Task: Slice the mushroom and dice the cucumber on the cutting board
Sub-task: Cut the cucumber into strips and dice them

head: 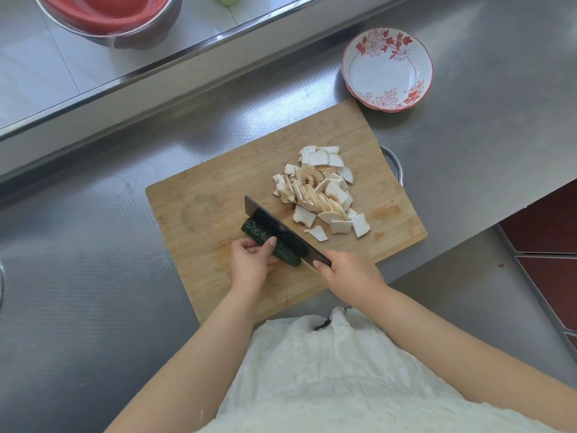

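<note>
Garment: a white crinkled cloth garment (327, 376) is filling the near edge of the view, between the two bare forearms.
Left hand: the left hand (249, 260) is lying on the near left part of the board; its fingers (269, 245) are curling over the cucumber and grasping it.
Right hand: the right hand (349, 273) is gripping the handle of the knife, its fingers clenched round it; the handle itself is hidden inside the hand.
Cucumber: the dark green bumpy cucumber piece (265, 240) is lying on the board, just beside the knife blade and touching it.
Knife: the wide dark steel cleaver (274, 228) is standing on its edge along the cucumber, its blade pointing away from the person.
Board: the rectangular light bamboo cutting board (199, 207) is sitting at an angle on the grey steel worktop (78, 276).
Mushroom: the pale white and cream mushroom slices (321, 192) are lying in a loose heap on the far right part of the board, apart from the knife.
Dish: a white shallow dish with red flower pattern (387, 70) is standing on the worktop just beyond the far corner of the board.
Basin: a red basin inside a steel bowl (109, 17) is sitting far left, behind a raised steel ledge.
</note>
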`<state>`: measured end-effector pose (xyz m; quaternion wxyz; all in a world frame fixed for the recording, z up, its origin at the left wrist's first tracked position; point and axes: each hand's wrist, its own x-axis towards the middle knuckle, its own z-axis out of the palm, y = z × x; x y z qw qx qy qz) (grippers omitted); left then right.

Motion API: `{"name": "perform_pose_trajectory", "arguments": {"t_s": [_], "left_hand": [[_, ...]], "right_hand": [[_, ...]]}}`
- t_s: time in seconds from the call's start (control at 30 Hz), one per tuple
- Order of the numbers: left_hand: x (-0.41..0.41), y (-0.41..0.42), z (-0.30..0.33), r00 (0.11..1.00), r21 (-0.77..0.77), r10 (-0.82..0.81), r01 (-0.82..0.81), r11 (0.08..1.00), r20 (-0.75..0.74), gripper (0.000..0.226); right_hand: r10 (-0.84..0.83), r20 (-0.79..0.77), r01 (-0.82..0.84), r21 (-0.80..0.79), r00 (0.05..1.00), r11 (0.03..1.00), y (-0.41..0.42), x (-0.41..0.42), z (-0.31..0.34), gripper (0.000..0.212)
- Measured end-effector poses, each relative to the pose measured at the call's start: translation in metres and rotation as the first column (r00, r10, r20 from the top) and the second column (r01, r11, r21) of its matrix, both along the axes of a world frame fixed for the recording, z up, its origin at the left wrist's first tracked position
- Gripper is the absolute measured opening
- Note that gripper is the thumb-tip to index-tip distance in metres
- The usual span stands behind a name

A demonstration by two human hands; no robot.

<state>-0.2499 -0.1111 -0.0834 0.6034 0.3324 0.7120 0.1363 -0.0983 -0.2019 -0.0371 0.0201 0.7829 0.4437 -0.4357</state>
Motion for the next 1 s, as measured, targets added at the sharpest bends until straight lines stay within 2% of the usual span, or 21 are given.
{"name": "perform_pose_trajectory", "arguments": {"t_s": [0.2, 0.6, 0.8, 1.0], "left_hand": [[-0.008, 0.001, 0.0, 0.996, 0.002, -0.014, 0.014, 1.0, 0.09, 0.028], [-0.023, 0.007, 0.0, 0.975, -0.125, 0.043, -0.016, 0.992, 0.219, 0.029], [-0.015, 0.009, 0.004, 0.978, -0.116, 0.08, -0.058, 0.992, 0.194, 0.025], [-0.013, 0.007, 0.002, 0.989, -0.074, 0.034, -0.024, 0.997, 0.147, 0.026]], "right_hand": [[0.02, 0.007, -0.02, -0.022, 1.0, 1.0, 0.003, 0.0, 0.004, 0.023], [-0.02, -0.006, 0.02, -0.017, 1.0, 1.0, 0.003, -0.004, 0.002, 0.028], [-0.02, 0.014, 0.02, -0.005, 1.0, 1.0, 0.005, -0.003, 0.003, 0.024], [-0.033, 0.01, 0.033, -0.003, 0.999, 0.999, 0.005, -0.001, 0.004, 0.027]]}}
